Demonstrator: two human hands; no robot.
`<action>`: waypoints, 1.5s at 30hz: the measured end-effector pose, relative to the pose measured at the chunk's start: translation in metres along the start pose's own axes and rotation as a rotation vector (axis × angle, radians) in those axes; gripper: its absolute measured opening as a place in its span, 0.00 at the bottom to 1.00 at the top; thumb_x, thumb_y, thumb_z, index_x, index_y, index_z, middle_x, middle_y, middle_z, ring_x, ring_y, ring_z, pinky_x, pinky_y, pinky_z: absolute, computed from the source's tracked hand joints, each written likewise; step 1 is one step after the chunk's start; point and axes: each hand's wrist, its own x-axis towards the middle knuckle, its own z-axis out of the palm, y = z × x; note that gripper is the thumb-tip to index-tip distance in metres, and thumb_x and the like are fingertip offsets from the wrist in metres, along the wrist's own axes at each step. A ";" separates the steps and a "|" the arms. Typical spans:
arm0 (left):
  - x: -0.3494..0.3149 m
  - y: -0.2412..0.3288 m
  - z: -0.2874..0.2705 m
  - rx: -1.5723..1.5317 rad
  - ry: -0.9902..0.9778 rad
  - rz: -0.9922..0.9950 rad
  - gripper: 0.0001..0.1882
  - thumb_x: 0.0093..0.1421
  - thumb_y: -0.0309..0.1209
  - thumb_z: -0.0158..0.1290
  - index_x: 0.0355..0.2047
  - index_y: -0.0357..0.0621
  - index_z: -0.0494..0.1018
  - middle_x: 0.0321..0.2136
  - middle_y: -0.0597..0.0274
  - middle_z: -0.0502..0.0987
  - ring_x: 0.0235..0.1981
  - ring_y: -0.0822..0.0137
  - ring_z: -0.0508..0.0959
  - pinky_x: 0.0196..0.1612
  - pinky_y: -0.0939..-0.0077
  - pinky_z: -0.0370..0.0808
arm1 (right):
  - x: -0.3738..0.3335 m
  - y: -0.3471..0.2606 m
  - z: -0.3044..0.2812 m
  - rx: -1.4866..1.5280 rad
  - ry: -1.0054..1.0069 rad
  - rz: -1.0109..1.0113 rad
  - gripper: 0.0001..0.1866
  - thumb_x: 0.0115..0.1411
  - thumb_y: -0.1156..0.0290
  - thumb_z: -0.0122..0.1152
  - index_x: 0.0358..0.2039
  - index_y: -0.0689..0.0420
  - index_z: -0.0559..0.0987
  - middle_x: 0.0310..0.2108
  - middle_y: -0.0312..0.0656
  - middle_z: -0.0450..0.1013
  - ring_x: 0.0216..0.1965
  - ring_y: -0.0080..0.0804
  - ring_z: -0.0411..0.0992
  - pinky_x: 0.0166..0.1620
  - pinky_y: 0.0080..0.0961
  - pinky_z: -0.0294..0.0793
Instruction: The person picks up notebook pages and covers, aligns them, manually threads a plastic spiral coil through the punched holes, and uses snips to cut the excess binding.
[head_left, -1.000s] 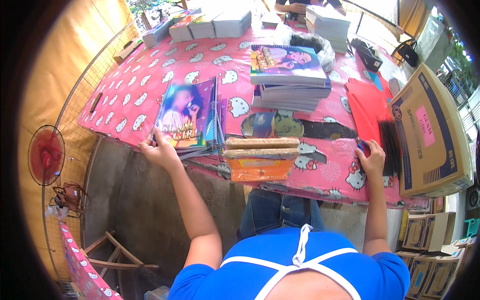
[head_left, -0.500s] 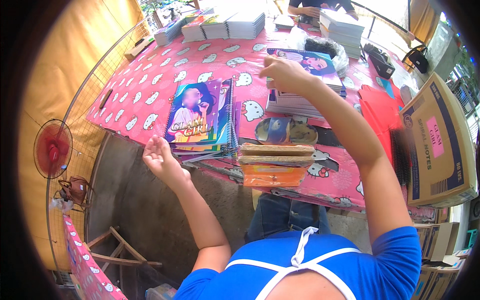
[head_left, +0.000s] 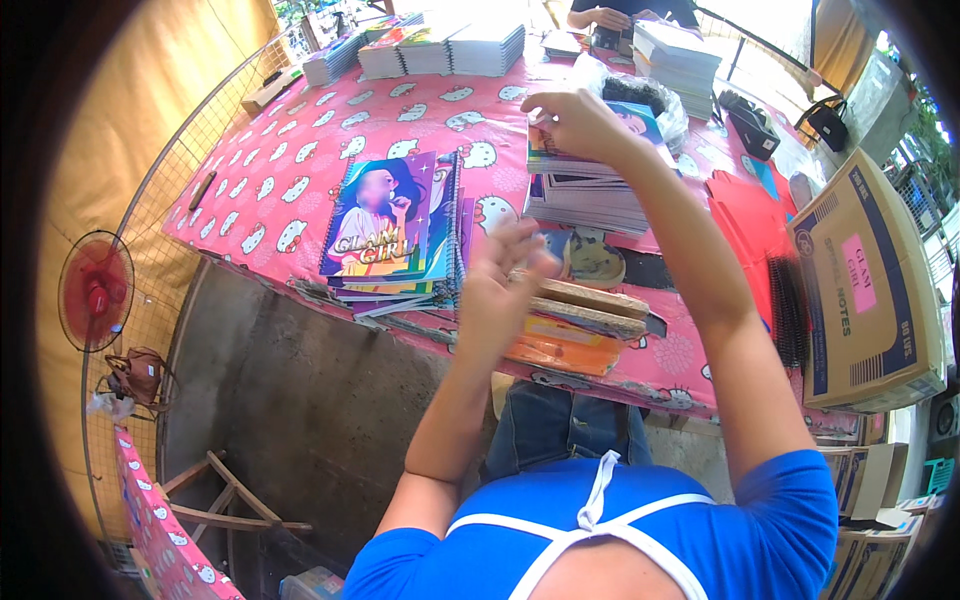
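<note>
My right hand (head_left: 585, 125) is at the far-left corner of a stack of spiral notebooks (head_left: 585, 205), its fingers bent and closed at the top notebook's edge. Part of that top cover is hidden under the hand and wrist. My left hand (head_left: 500, 285) is raised over the near table edge, blurred, with its fingers apart and nothing visible in it. Just beyond it lies a rounded, patterned object (head_left: 592, 258), partly hidden. Below its fingers is an orange-wrapped block with worn board layers (head_left: 590, 315). To the left sits another pile of spiral notebooks (head_left: 375, 225) with colourful illustrated covers.
More notebook stacks (head_left: 485, 50) line the far side. A taller pile (head_left: 675, 65) stands near another person's hands (head_left: 605, 18). Red sheets (head_left: 735, 230), black spiral coils (head_left: 787, 310) and a cardboard box (head_left: 870, 290) are at right. A red fan (head_left: 97, 290) is at left.
My left hand has moved right, from beside the left notebook pile to over the orange block. My right hand has shifted slightly up at the stack's corner. The view has shifted a little.
</note>
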 end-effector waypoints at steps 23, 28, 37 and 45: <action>-0.004 0.015 -0.025 0.074 -0.137 0.050 0.39 0.46 0.22 0.65 0.57 0.38 0.59 0.51 0.53 0.68 0.56 0.63 0.66 0.55 0.71 0.68 | -0.307 -0.036 0.060 0.258 0.177 0.311 0.30 0.51 0.71 0.68 0.53 0.67 0.66 0.49 0.50 0.70 0.52 0.40 0.68 0.55 0.34 0.66; -0.038 -0.021 -0.022 0.183 0.082 0.013 0.44 0.44 0.27 0.68 0.59 0.35 0.57 0.54 0.53 0.66 0.56 0.63 0.66 0.58 0.71 0.62 | -0.312 -0.063 0.077 0.424 0.451 0.282 0.53 0.48 0.65 0.71 0.66 0.64 0.47 0.60 0.59 0.58 0.61 0.49 0.60 0.59 0.35 0.61; -0.033 0.022 0.021 0.431 0.149 0.483 0.39 0.53 0.32 0.61 0.62 0.38 0.55 0.65 0.53 0.50 0.66 0.59 0.50 0.66 0.60 0.42 | -0.338 0.176 -0.069 -0.586 0.586 0.735 0.15 0.50 0.63 0.69 0.30 0.62 0.78 0.31 0.50 0.77 0.32 0.47 0.75 0.39 0.36 0.75; -0.037 0.019 0.067 1.301 -0.292 0.642 0.25 0.58 0.44 0.54 0.53 0.47 0.70 0.60 0.54 0.62 0.62 0.58 0.58 0.64 0.48 0.40 | -0.337 0.215 -0.092 -0.616 0.293 1.037 0.13 0.57 0.64 0.57 0.34 0.62 0.80 0.34 0.56 0.76 0.41 0.53 0.75 0.44 0.44 0.74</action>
